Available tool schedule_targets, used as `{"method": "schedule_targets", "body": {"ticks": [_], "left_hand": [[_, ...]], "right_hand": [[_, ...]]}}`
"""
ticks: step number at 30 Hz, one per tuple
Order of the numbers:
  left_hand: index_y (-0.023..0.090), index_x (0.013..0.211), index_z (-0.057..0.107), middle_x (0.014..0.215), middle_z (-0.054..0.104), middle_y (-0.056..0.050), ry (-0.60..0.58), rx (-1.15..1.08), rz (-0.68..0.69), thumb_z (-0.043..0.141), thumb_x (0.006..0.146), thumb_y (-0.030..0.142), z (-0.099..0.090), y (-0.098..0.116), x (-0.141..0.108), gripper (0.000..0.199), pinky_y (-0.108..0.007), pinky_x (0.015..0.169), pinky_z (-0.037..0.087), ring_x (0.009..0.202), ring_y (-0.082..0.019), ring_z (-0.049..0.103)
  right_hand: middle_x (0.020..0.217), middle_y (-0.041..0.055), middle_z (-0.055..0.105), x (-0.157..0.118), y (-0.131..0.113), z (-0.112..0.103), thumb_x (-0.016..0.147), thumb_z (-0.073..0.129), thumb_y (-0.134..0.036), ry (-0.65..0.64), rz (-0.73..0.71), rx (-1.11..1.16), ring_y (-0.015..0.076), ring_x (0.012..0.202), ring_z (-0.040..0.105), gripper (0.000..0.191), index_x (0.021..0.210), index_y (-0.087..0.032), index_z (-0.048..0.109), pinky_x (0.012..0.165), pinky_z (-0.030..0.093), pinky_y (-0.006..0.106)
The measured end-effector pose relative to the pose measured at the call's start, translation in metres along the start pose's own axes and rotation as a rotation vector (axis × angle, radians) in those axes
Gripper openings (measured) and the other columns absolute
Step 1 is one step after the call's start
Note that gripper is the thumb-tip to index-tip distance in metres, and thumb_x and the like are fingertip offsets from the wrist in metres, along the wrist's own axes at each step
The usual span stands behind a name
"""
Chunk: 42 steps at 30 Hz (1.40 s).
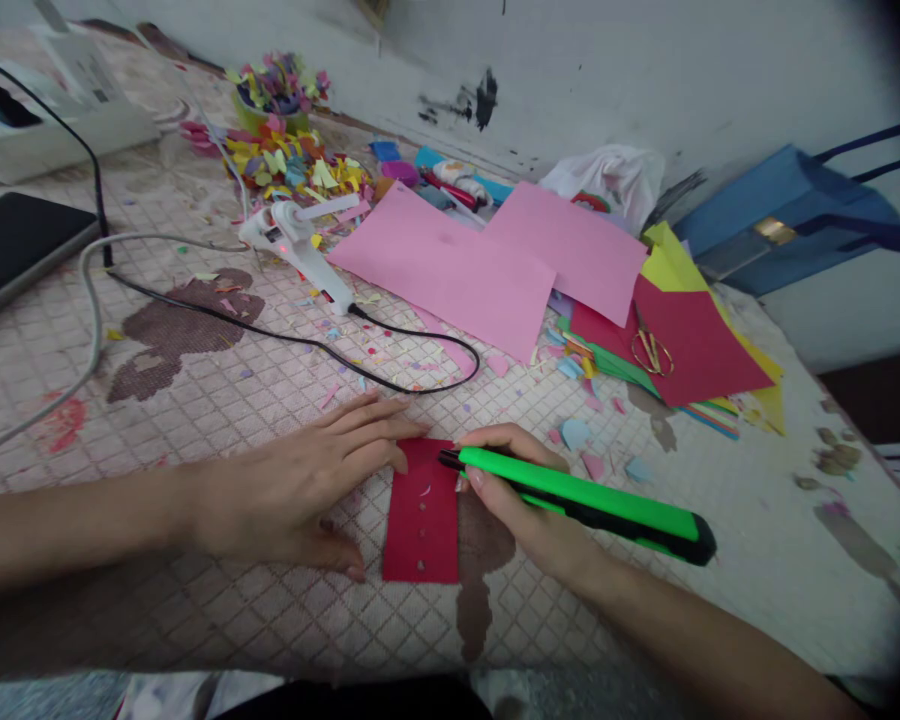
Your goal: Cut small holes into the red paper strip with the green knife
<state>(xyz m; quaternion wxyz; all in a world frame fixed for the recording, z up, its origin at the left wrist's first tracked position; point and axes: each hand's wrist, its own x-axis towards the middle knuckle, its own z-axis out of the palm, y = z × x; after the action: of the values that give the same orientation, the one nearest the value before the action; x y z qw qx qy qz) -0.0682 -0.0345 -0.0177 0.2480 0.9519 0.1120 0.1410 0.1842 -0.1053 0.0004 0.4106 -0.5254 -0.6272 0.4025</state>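
A narrow red paper strip (422, 545) lies flat on the patterned tablecloth near the front edge, with a small curved cut and several small holes down its middle. My left hand (300, 485) lies with fingers spread, its fingertips on the strip's upper left edge. A green and black utility knife (585, 500) is held in my right hand (521, 495), at the strip's upper right. The knife's dark tip is over the upper part of the paper; the blade itself is too small to make out.
Behind the hands are a white glue gun (307, 260) with a looping black cord, pink sheets (450, 260) and paper scraps. Gold scissors (651, 350) lie on red paper at right. A black device (22, 245) and power strip (60, 125) are at left.
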Motion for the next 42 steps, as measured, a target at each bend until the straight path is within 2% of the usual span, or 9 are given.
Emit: {"method": "schedule_targets", "body": {"ticks": [4,10,13,18,22,29,34,42], "left_hand": [[0.018,0.127,0.045,0.138,0.052,-0.018,0.071,-0.062,-0.029,0.077,0.078,0.041,0.004,0.006,0.008,0.062,-0.062,0.116,0.028,0.133,-0.034,0.045],[0.018,0.122,0.050,0.127,0.054,-0.014,0.075,-0.089,-0.089,0.082,0.074,0.033,0.006,0.008,0.007,0.060,-0.060,0.115,0.031,0.124,-0.032,0.049],[0.019,0.125,0.049,0.126,0.053,-0.013,0.067,-0.092,-0.065,0.080,0.077,0.034,0.005,0.009,0.005,0.059,-0.061,0.114,0.031,0.123,-0.032,0.048],[0.019,0.124,0.052,0.126,0.054,-0.014,0.021,-0.094,0.034,0.066,0.089,0.023,0.001,0.010,0.006,0.038,-0.053,0.106,0.041,0.119,-0.030,0.048],[0.019,0.127,0.052,0.131,0.052,-0.015,-0.058,-0.113,0.027,0.064,0.090,0.028,-0.003,0.009,0.007,0.040,-0.051,0.106,0.041,0.121,-0.030,0.048],[0.024,0.137,0.051,0.139,0.050,-0.014,-0.158,-0.087,0.062,0.064,0.091,0.030,-0.013,0.005,0.006,0.048,-0.050,0.111,0.037,0.128,-0.031,0.045],[0.029,0.134,0.058,0.140,0.052,-0.011,-0.149,-0.062,0.094,0.068,0.089,0.032,-0.016,0.005,0.005,0.046,-0.048,0.114,0.036,0.131,-0.032,0.045],[0.029,0.134,0.058,0.140,0.052,-0.011,-0.169,-0.059,0.091,0.067,0.090,0.032,-0.016,0.005,0.007,0.045,-0.049,0.117,0.032,0.131,-0.031,0.046]], "right_hand": [[0.073,-0.0007,0.070,0.000,-0.001,0.000,0.085,0.062,-0.022,-0.007,-0.013,-0.025,0.0122,0.065,0.066,0.013,0.097,-0.021,0.068,0.058,0.052,0.022],[0.085,0.0018,0.075,-0.001,-0.002,0.001,0.082,0.062,-0.016,-0.018,-0.156,-0.103,0.0136,0.075,0.071,0.015,0.094,-0.021,0.069,0.067,0.056,0.024],[0.081,0.0011,0.075,-0.003,-0.001,0.003,0.080,0.061,-0.013,-0.049,-0.204,-0.104,0.0130,0.070,0.070,0.017,0.093,-0.021,0.069,0.063,0.055,0.023],[0.079,0.0017,0.073,-0.004,0.001,0.004,0.079,0.058,-0.009,-0.102,-0.250,-0.122,0.0128,0.066,0.068,0.021,0.094,-0.020,0.069,0.059,0.053,0.024],[0.080,0.0017,0.073,-0.004,0.002,0.004,0.080,0.058,-0.009,-0.134,-0.271,-0.130,0.0132,0.067,0.068,0.022,0.096,-0.021,0.068,0.060,0.054,0.025],[0.078,0.0005,0.072,-0.003,0.003,0.005,0.079,0.058,-0.007,-0.107,-0.278,-0.162,0.0129,0.067,0.068,0.023,0.094,-0.022,0.068,0.060,0.054,0.024],[0.079,0.0008,0.072,-0.003,0.003,0.004,0.078,0.057,-0.006,-0.118,-0.289,-0.172,0.0127,0.066,0.068,0.025,0.094,-0.021,0.068,0.060,0.053,0.024],[0.076,0.0001,0.071,-0.003,0.002,0.005,0.078,0.056,-0.005,-0.116,-0.299,-0.192,0.0128,0.063,0.066,0.025,0.094,-0.022,0.067,0.058,0.053,0.024]]}}
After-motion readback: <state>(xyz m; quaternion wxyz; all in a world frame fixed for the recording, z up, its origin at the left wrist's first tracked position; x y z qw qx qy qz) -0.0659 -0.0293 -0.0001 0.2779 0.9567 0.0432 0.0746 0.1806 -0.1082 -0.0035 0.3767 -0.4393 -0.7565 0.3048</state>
